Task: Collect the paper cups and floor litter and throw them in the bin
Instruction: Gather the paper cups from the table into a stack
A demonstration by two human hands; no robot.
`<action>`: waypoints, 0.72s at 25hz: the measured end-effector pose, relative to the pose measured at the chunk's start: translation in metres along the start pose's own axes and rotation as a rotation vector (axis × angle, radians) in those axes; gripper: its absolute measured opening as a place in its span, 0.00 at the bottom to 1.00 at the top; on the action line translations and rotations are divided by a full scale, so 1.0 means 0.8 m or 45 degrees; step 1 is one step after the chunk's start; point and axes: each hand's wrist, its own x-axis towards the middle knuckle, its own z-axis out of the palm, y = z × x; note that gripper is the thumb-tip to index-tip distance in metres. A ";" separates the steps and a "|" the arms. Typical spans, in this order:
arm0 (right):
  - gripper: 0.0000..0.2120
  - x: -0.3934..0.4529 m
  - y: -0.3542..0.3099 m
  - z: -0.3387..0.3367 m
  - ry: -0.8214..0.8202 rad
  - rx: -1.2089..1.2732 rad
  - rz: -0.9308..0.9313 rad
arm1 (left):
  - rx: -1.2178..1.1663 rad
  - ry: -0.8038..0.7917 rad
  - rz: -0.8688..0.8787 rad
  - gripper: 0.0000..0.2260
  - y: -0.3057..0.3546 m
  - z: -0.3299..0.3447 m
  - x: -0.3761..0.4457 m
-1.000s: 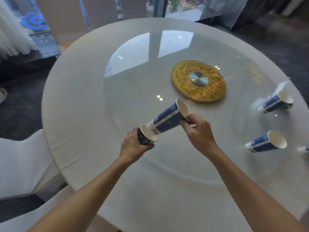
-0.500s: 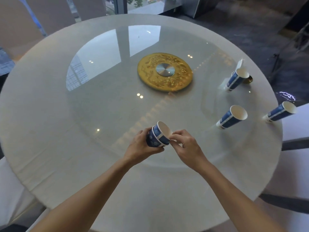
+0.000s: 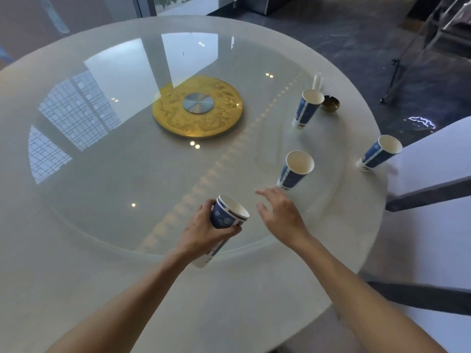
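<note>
My left hand (image 3: 201, 231) grips a stack of nested blue-and-white paper cups (image 3: 226, 217), tilted with the mouth to the upper right. My right hand (image 3: 280, 215) hovers open just right of the stack, fingers spread toward a blue paper cup (image 3: 295, 169) standing on the glass turntable a little beyond it. A second cup (image 3: 307, 108) stands farther back on the right. A third cup (image 3: 379, 152) stands near the table's right edge.
The round white table (image 3: 76, 263) carries a glass turntable with a gold disc (image 3: 197, 105) at its centre. A small dark bowl (image 3: 330, 104) sits behind the far cup. White-covered chairs (image 3: 433, 212) stand close on the right; dark floor lies beyond.
My right hand pushed one cup into the other, then let go of the stack and moved right with fingers spread. The view shifted, bringing the three standing cups closer.
</note>
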 end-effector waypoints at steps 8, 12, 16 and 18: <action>0.18 0.101 0.164 -0.071 -0.213 -0.541 0.229 | -0.112 -0.010 -0.123 0.35 0.047 0.109 -0.022; 0.12 0.095 0.177 -0.073 -0.292 -0.518 0.146 | -0.092 0.003 -0.161 0.34 0.051 0.123 -0.043; 0.11 0.044 0.162 -0.090 -0.108 -0.059 0.244 | 0.003 0.032 -0.121 0.35 0.058 0.130 -0.067; 0.11 0.004 0.144 -0.107 -0.035 0.168 0.301 | 0.069 0.057 -0.103 0.36 0.058 0.135 -0.080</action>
